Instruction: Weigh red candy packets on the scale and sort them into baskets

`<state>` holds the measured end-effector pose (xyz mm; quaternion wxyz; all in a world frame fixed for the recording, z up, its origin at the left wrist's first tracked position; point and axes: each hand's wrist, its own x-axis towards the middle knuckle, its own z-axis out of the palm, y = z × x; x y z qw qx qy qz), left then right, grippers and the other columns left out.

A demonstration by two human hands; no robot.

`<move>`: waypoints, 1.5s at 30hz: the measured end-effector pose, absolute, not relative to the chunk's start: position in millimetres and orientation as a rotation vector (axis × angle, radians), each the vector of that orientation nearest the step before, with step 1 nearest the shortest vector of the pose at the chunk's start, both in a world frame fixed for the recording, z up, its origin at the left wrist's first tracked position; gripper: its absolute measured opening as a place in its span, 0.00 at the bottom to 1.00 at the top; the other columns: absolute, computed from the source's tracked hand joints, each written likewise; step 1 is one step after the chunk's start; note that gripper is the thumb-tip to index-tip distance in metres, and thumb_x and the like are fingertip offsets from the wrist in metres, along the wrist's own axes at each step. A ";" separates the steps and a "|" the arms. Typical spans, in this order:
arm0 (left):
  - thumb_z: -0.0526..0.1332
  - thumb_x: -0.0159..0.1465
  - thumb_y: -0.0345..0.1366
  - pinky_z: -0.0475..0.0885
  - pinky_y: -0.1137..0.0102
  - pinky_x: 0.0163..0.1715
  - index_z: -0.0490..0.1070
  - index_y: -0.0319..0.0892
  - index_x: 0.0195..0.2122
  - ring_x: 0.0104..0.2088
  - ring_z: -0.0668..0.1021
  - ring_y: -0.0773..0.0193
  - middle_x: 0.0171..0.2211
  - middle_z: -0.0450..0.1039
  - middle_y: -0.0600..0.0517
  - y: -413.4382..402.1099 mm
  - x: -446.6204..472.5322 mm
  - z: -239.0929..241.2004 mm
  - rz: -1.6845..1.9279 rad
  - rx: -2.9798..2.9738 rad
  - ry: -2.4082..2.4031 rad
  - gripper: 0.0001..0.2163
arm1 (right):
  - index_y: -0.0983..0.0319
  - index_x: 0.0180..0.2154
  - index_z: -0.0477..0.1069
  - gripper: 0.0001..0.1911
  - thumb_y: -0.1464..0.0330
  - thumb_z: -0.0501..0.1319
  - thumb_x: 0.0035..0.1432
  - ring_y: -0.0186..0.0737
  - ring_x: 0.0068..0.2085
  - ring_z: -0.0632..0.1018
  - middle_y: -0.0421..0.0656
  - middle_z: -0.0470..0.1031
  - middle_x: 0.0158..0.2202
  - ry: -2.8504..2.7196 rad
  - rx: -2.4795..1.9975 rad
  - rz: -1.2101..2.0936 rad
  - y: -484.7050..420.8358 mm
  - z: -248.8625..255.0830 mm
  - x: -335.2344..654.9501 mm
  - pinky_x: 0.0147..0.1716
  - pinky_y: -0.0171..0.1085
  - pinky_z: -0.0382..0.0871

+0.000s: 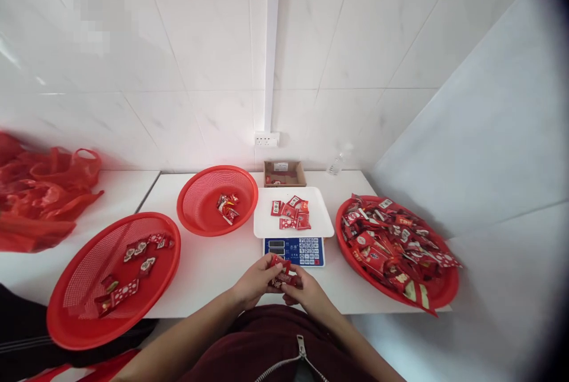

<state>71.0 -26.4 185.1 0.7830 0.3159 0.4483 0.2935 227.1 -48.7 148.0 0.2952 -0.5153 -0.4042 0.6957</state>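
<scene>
My left hand (255,282) and my right hand (306,292) meet at the table's front edge, both closed on a small bunch of red candy packets (281,273). Just beyond them stands a scale with a blue keypad (294,250) and a white weighing pan (320,227). Several red packets (291,214) lie on the pan. To the right, a red tray (438,295) is heaped with many red packets (391,243).
A red mesh bowl (195,204) behind the scale's left holds a few packets. A larger red mesh tray (75,305) at front left holds several more. Red plastic bags (40,192) pile at far left. A small cardboard box (284,173) and a clear bottle (336,163) stand by the wall.
</scene>
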 end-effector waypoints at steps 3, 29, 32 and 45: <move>0.66 0.51 0.51 0.70 0.61 0.39 0.63 0.41 0.37 0.32 0.76 0.64 0.32 0.72 0.51 -22.1 65.9 182.9 0.600 0.678 0.942 0.22 | 0.62 0.50 0.62 0.35 0.56 0.67 0.42 0.36 0.28 0.74 0.43 0.75 0.34 -1.065 -1.361 1.832 -47.8 149.2 224.5 0.32 0.40 0.69; 0.61 0.60 0.42 0.71 0.68 0.38 0.68 0.40 0.36 0.32 0.76 0.66 0.33 0.73 0.50 29.5 31.6 162.7 0.785 0.405 1.143 0.10 | 0.61 0.46 0.68 0.21 0.60 0.61 0.50 0.35 0.24 0.71 0.43 0.75 0.33 -1.140 -1.685 1.246 88.0 132.3 275.4 0.24 0.36 0.65; 0.62 0.60 0.41 0.71 0.68 0.37 0.68 0.40 0.37 0.31 0.76 0.66 0.32 0.73 0.50 29.3 32.6 161.9 0.784 0.408 1.138 0.10 | 0.62 0.48 0.67 0.22 0.60 0.59 0.51 0.36 0.26 0.72 0.43 0.75 0.32 -1.201 -1.716 1.113 99.7 128.3 284.5 0.27 0.37 0.66; 0.65 0.57 0.42 0.70 0.72 0.33 0.68 0.40 0.35 0.27 0.75 0.70 0.28 0.72 0.54 27.3 36.4 162.1 0.776 0.445 1.143 0.12 | 0.59 0.50 0.65 0.17 0.62 0.52 0.60 0.46 0.40 0.77 0.47 0.77 0.40 -1.570 -2.349 0.629 77.0 125.1 310.0 0.33 0.37 0.64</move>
